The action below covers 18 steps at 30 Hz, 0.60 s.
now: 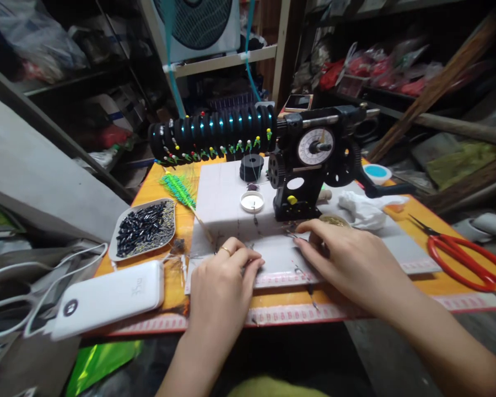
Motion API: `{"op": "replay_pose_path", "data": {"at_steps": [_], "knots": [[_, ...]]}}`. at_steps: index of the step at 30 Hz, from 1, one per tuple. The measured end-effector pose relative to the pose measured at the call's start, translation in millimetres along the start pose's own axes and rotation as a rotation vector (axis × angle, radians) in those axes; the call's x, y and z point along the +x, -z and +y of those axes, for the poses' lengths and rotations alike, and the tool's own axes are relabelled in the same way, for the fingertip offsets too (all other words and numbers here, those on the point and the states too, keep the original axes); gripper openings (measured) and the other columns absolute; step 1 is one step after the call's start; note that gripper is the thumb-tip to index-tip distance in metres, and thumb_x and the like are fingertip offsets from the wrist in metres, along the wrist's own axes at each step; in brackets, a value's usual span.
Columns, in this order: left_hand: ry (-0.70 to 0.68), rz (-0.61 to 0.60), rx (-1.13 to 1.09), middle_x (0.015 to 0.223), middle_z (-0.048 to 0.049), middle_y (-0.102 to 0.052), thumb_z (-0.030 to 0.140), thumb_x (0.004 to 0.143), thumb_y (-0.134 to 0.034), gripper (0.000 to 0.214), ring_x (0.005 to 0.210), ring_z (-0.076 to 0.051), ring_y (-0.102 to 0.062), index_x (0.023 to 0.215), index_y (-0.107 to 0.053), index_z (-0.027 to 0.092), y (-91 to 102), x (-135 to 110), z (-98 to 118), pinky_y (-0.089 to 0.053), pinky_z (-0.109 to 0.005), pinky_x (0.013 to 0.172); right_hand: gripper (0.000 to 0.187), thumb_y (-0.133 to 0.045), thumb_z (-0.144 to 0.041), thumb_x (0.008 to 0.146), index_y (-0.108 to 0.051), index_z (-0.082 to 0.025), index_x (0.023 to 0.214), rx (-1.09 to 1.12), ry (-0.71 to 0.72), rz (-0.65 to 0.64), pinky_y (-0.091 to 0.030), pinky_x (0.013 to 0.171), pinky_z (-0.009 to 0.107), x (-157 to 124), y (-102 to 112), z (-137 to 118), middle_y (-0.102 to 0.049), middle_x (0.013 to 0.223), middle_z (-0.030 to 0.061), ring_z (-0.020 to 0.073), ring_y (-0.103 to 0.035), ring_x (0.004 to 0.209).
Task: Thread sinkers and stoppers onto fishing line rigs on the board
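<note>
My left hand (pixel 225 275) rests on the near edge of a white board (pixel 223 204), its fingers curled together in a pinch on something too small to name. A ring shows on one finger. My right hand (pixel 347 259) lies on the board in front of a black hand-crank winding machine (pixel 310 165), fingers stretched toward small dark bits by the machine's base. A long black roller (pixel 215 135) studded with coloured pins sticks out to the left of the machine. A white cap (pixel 252 201) and a black spool (pixel 252 166) sit on the board.
A tray of small dark pieces (pixel 143 229) and a white power bank (pixel 107 298) with cable lie left. Red scissors (pixel 467 259) lie right, with a white cloth (pixel 364 209) and blue-lidded pot (pixel 377 172). A green feathery bundle (pixel 179 190) lies near the tray. Cluttered shelves surround the orange table (pixel 430 284).
</note>
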State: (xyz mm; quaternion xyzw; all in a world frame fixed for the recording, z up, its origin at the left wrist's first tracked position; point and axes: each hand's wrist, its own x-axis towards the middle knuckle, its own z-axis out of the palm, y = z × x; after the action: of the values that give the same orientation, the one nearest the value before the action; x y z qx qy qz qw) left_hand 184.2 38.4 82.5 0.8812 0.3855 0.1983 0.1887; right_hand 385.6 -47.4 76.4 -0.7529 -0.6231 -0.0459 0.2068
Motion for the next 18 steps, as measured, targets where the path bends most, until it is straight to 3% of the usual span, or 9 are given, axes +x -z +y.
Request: {"op": "replay_pose_path", "data": {"at_steps": [5, 8, 12, 14, 18], "knots": [[-0.051, 0.075, -0.112, 0.099, 0.0009, -0.067, 0.018, 0.094, -0.057, 0.013, 0.067, -0.012, -0.064, 0.089, -0.068, 0.023, 0.8, -14.5, 0.2, -0.044, -0.026, 0.060, 0.013, -0.052, -0.019, 0.097, -0.058, -0.019, 0.109, 0.190, 0.222, 0.157, -0.051, 0.072, 0.027, -17.4, 7.9, -20.1, -0.070, 0.096, 0.0050, 0.0155, -0.069, 0.083], [-0.109, 0.106, -0.238, 0.101, -0.0006, -0.069, 0.013, 0.094, -0.054, 0.014, 0.077, -0.014, -0.067, 0.093, -0.064, 0.021, -0.4, -23.0, 4.3, -0.048, -0.025, 0.067, 0.033, -0.052, -0.004, 0.093, -0.056, -0.018, 0.122, 0.346, 0.329, 0.197, -0.051, 0.089, 0.021, -31.5, 7.7, -33.9, -0.068, 0.110, 0.0074, 0.0128, -0.066, 0.104], [-0.178, 0.117, -0.293, 0.083, -0.0010, -0.068, 0.007, 0.095, -0.047, 0.019, 0.074, -0.014, -0.065, 0.091, -0.060, 0.020, -5.0, -38.7, 8.3, -0.048, -0.025, 0.068, 0.052, -0.046, 0.004, 0.086, -0.050, -0.012, 0.135, 0.422, 0.423, 0.140, -0.045, 0.109, 0.024, -51.3, 1.4, -44.7, -0.064, 0.130, 0.0122, 0.0147, -0.056, 0.129], [-0.192, 0.109, -0.274, 0.076, -0.0015, -0.065, 0.007, 0.096, -0.044, 0.021, 0.067, -0.014, -0.062, 0.089, -0.059, 0.021, -7.5, -49.8, 7.9, -0.047, -0.025, 0.064, 0.052, -0.046, 0.003, 0.085, -0.049, -0.012, 0.136, 0.420, 0.421, 0.109, -0.045, 0.110, 0.023, -59.5, -0.9, -48.3, -0.066, 0.129, 0.0118, 0.0151, -0.059, 0.126], [-0.207, 0.108, -0.348, 0.075, -0.0018, -0.064, 0.007, 0.093, -0.050, 0.018, 0.066, -0.014, -0.061, 0.095, -0.060, 0.021, -9.8, -73.5, 2.0, -0.046, -0.024, 0.063, 0.039, -0.052, -0.005, 0.091, -0.055, -0.015, 0.128, 0.484, 0.388, 0.102, -0.054, 0.096, 0.016, -69.3, -1.9, -51.9, -0.075, 0.109, 0.0074, 0.0139, -0.073, 0.099]]}}
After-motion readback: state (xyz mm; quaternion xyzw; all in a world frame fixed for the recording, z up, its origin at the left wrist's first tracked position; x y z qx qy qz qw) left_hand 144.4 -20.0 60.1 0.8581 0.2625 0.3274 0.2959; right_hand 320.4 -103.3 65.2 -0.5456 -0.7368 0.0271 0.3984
